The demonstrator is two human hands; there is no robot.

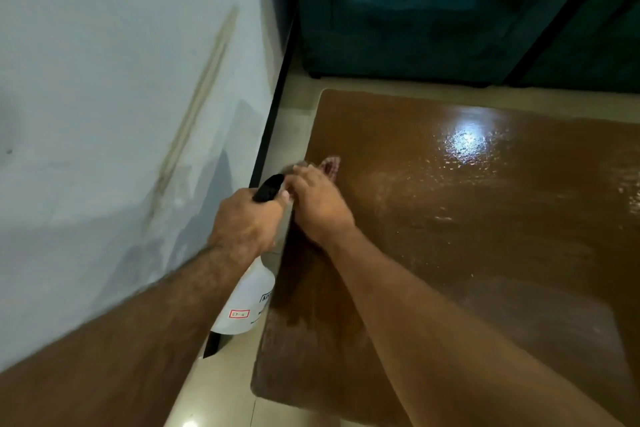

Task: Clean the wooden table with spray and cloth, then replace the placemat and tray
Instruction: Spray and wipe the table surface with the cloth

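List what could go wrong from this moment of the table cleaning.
1. The left hand holds the white plastic spray bottle by its black trigger head, off the edge of the glossy brown wooden table; a slack grip could drop it on the tiled floor.
2. The right hand presses the checked cloth at the table's edge, where it may slip off.

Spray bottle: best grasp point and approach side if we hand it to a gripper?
Grip the narrow neck just under the black trigger head, where the left hand holds it now. The spray bottle hangs off the table's left edge, its white body flaring wide below, so the neck is probably the surest hold. Come from the wall side; the right hand and cloth crowd the table side.
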